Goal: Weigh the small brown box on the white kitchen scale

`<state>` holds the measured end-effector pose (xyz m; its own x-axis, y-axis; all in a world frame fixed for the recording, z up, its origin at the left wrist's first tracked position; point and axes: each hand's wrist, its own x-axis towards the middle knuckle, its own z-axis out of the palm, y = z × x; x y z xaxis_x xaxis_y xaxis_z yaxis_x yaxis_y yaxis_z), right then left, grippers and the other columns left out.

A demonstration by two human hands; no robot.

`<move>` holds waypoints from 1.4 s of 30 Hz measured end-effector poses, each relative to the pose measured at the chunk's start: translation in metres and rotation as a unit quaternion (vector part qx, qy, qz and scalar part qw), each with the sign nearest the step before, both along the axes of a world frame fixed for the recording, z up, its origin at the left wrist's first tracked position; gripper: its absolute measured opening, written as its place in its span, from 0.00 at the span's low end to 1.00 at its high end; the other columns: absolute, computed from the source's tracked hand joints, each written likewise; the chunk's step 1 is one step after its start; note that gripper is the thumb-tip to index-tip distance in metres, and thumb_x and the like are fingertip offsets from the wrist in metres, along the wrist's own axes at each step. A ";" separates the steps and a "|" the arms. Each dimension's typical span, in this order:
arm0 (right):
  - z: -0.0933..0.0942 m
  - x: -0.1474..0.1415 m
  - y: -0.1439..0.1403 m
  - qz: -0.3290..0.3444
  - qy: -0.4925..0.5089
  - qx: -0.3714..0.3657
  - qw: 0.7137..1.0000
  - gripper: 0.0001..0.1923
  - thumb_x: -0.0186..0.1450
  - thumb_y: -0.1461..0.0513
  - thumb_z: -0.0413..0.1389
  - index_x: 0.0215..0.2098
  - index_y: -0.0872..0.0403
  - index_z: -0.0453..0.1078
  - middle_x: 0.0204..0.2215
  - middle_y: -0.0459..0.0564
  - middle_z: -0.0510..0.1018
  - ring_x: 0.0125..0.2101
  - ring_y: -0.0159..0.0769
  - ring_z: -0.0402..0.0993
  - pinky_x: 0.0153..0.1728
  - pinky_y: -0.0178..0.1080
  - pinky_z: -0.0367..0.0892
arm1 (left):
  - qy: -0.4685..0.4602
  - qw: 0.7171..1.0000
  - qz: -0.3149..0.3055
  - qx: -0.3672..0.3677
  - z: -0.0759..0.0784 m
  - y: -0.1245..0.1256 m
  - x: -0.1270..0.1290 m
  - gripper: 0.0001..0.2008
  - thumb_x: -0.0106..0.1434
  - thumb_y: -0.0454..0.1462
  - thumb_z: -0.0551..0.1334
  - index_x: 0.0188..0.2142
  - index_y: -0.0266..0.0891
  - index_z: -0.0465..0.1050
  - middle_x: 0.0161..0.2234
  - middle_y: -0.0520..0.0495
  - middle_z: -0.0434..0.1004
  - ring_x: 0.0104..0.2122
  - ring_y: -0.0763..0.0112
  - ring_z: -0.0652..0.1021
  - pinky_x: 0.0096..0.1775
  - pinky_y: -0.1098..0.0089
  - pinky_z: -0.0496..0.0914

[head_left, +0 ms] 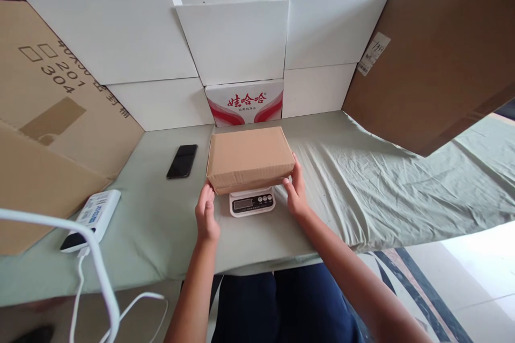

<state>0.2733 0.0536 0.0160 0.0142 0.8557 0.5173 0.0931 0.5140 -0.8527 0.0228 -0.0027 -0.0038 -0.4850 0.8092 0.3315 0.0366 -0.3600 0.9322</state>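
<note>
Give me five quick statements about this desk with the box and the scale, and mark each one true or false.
1. The brown cardboard box sits on the small white scale. True.
2. The left hand is holding the black phone. False: the phone lies alone on the cloth, left of the box; the left hand is at the box's near left corner.
3. The right hand touches the box's right end. True.
4. The box's flaps stand open. False: the box is closed.
5. The white power bank lies near the table's left front edge, with a cable attached. True.
</note>
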 end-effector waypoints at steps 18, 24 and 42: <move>0.007 0.000 0.003 -0.016 0.058 -0.023 0.998 0.36 0.74 0.42 0.50 0.76 0.39 0.53 0.74 0.53 0.62 0.71 0.56 0.63 0.67 0.59 0.65 | -0.021 1.000 0.003 -0.006 0.006 0.003 0.002 0.42 0.65 0.63 0.59 0.69 0.40 0.69 0.69 0.33 0.70 0.70 0.46 0.68 0.69 0.52 0.62; 0.012 0.001 0.001 0.014 0.020 -0.014 1.000 0.36 0.74 0.42 0.50 0.76 0.41 0.54 0.75 0.51 0.61 0.72 0.56 0.60 0.68 0.57 0.64 | -0.017 1.000 -0.007 -0.022 0.001 0.002 0.001 0.43 0.63 0.64 0.60 0.66 0.38 0.72 0.65 0.30 0.73 0.68 0.44 0.71 0.68 0.51 0.64; -0.005 -0.033 0.137 0.043 0.026 0.018 0.999 0.44 0.70 0.38 0.52 0.76 0.47 0.50 0.73 0.54 0.63 0.72 0.51 0.61 0.72 0.54 0.57 | -0.086 0.995 -0.034 -0.025 0.007 0.139 -0.024 0.33 0.58 0.63 0.65 0.51 0.43 0.76 0.54 0.38 0.80 0.61 0.56 0.77 0.62 0.60 0.69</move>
